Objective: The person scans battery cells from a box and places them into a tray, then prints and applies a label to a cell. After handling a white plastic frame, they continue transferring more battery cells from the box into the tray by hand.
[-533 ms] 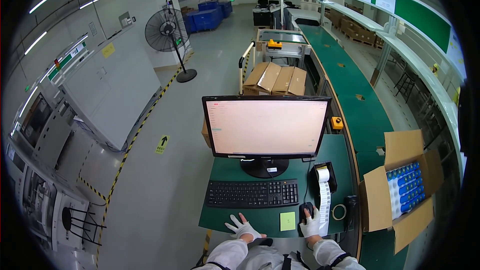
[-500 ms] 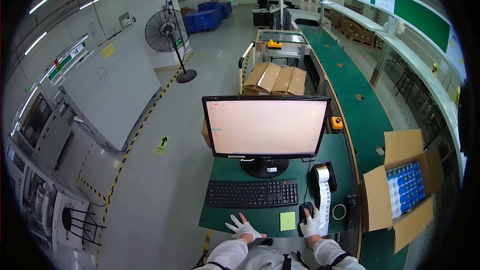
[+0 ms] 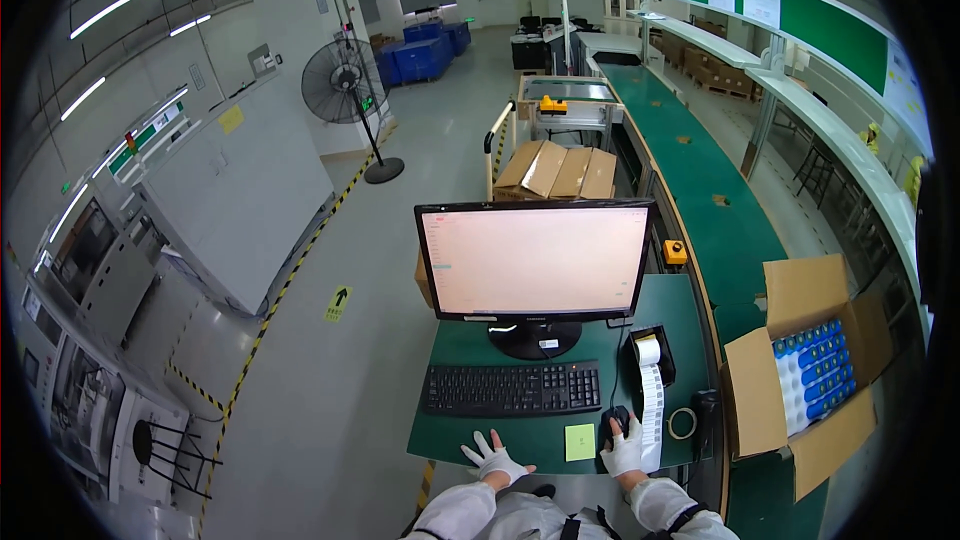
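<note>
My left hand (image 3: 494, 459), in a white glove with bare fingertips, rests at the front edge of the green desk (image 3: 450, 340) with its fingers spread and nothing in it. My right hand (image 3: 624, 450), gloved the same way, lies over a black computer mouse (image 3: 613, 423). Between the hands sits a yellow-green sticky note pad (image 3: 580, 442). Beyond them are a black keyboard (image 3: 512, 389) and a monitor (image 3: 535, 260) with a mostly white screen page. Right of the mouse, a strip of white labels (image 3: 652, 415) trails from a roll in a black holder (image 3: 668, 360).
An open carton (image 3: 755, 400) of blue-and-white items stands on the right beside the desk. By it lie a tape roll (image 3: 682, 424) and a black handheld device (image 3: 705, 415). A green conveyor (image 3: 690, 150) runs away behind. Closed cartons (image 3: 560, 170) stand behind the monitor; a fan (image 3: 345, 80) stands far left.
The view has tipped slightly upward, so the scene sits a little lower and further right. My right hand stays on the mouse and my left hand remains spread on the desk.
</note>
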A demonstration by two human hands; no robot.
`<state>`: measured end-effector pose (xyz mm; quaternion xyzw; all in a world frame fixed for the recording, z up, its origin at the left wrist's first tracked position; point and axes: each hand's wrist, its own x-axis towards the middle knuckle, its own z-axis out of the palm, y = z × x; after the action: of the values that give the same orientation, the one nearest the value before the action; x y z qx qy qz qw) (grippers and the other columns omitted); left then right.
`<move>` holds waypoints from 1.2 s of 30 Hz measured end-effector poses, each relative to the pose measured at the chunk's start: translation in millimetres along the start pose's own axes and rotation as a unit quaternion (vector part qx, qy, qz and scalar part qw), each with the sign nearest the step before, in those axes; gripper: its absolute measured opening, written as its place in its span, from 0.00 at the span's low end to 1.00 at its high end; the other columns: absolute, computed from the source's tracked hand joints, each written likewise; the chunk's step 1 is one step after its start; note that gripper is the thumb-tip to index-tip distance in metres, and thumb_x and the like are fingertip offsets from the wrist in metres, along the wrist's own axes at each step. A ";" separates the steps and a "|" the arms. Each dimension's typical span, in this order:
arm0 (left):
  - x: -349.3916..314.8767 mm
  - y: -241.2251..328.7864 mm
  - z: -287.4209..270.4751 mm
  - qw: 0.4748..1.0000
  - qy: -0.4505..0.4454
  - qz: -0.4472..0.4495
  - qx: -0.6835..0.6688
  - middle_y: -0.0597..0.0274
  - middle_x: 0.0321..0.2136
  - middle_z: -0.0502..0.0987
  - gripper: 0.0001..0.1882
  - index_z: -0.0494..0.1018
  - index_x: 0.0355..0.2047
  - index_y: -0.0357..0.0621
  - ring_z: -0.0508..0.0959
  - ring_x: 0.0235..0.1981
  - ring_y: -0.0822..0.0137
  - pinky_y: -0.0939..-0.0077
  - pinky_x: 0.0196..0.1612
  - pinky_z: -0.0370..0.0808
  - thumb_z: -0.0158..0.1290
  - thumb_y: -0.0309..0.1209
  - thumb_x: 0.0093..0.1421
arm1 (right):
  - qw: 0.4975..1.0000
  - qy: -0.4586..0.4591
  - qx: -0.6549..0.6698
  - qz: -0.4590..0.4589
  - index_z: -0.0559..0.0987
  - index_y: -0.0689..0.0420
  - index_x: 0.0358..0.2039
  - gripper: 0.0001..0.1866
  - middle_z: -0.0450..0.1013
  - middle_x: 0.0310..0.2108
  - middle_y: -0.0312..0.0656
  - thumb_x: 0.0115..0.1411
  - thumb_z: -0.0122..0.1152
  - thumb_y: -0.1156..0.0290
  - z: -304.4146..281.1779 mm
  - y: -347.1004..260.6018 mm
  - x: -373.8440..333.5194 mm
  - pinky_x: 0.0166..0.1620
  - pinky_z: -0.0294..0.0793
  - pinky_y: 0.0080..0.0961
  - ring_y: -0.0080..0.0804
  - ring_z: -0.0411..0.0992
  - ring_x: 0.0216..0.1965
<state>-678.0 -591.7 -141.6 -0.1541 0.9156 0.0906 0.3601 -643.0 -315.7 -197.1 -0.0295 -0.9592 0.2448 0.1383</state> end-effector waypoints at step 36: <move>-415.7 298.8 395.0 0.608 -0.011 0.781 0.144 0.45 0.51 0.73 0.22 0.71 0.52 0.39 0.74 0.52 0.58 0.66 0.53 0.72 0.53 0.36 0.58 | -0.089 0.299 0.068 0.948 0.79 0.56 0.48 0.29 0.72 0.52 0.55 0.55 0.50 0.49 -82.1 -604.3 -924.4 0.55 0.69 0.39 0.51 0.70 0.53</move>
<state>-244.2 -112.5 -125.4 0.6740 0.6860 0.2062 0.1805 274.1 -923.6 -71.3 0.9701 -0.1715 -0.1662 -0.0441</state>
